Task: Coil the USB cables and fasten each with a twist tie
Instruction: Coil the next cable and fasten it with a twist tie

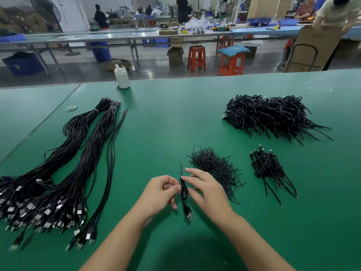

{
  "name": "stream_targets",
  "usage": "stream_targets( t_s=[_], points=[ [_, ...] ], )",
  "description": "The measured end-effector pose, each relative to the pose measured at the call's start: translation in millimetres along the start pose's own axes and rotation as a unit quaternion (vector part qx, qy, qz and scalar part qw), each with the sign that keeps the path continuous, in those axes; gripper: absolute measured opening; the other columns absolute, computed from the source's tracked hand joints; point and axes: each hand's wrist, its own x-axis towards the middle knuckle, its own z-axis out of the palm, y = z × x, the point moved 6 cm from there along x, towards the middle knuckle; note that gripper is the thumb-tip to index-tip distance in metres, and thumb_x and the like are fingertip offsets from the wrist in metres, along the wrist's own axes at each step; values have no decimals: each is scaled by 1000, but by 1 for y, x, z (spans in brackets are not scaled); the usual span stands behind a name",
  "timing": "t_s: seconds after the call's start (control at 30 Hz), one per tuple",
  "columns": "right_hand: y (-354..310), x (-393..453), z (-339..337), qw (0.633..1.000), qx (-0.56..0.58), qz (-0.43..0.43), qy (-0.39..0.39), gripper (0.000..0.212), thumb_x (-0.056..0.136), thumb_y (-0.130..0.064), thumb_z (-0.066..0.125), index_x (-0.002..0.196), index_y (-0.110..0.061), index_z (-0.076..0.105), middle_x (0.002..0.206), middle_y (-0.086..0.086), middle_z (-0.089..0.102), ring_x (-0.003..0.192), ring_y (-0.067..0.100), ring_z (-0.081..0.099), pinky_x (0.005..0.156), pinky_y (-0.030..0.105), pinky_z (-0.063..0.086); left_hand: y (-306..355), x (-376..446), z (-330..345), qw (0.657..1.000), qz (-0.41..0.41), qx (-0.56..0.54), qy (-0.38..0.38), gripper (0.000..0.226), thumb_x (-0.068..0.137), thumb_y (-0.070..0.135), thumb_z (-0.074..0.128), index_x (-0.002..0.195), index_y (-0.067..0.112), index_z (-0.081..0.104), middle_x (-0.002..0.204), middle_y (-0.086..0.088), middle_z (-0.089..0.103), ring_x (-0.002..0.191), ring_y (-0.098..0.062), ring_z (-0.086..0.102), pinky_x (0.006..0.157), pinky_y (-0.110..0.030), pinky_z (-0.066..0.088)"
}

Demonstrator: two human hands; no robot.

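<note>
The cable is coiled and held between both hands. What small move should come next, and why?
Probably wrap a twist tie round the coiled cable. The left hand pinches the coil, the right hand touches it, and the twist tie pile lies just beyond.

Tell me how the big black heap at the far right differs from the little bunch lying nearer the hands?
The far heap is much larger and piled thick; the near bunch holds only a few coils. The far heap lies toward the table's back edge; the near bunch lies closer to the right hand. Both are black coiled cables with loose tails pointing down-right.
</note>
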Motion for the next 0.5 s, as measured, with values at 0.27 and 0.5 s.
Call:
stream_targets(
  t_s=[0.27,0.5],
  points=[
    [2,6,-3,988,114,98,-23,15,90,-24,70,104,-23,75,95,-14,74,86,-1,64,82,20,48,8,-5,1,995,27,-86,-32,7,95,-2,57,91,0,61,61,-2,60,54,-16,57,57,-19,47],
    [2,5,17,915,288,273,-76,17,100,-17,55,97,-8,69,61,-1,67,50,11,63,53,23,54,26,-9,0,947,215,204,120,15,94,3,57,87,17,55,74,6,59,69,-8,54,66,-19,42]
  ],
)
